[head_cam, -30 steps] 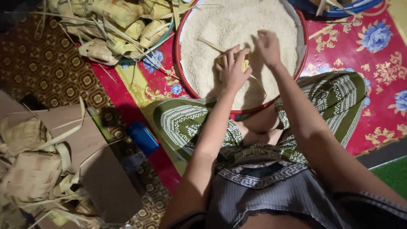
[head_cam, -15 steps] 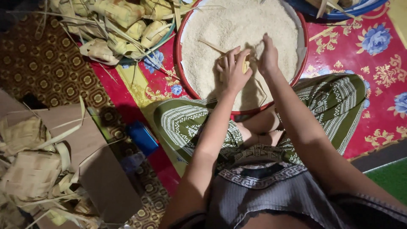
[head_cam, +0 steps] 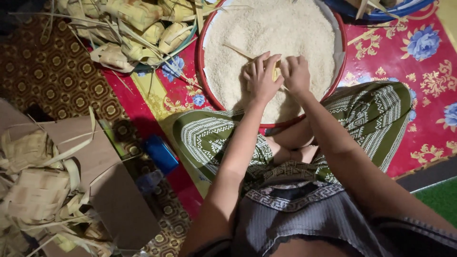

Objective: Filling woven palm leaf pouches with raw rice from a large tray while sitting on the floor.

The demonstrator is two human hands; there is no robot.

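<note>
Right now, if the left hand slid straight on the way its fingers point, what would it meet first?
The left hand points away from the body, over the rice in the red-rimmed tray. It would most likely push into more rice first, perhaps brushing the thin leaf strip lying there; depth is hard to judge.

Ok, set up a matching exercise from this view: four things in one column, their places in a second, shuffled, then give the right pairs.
Things:
1. Round red-rimmed tray of white rice
2. Small blue rectangular box
3. Pile of woven yellow-green palm-leaf pouches
4. Flat brown cardboard sheet

Places:
A. Top left, beside the tray
B. Bottom left, under dried leaf cases
C. Under both hands, left hand and right hand
D. On the patterned mat beside the person's left knee

Pairs: 1-C, 2-D, 3-A, 4-B
</note>
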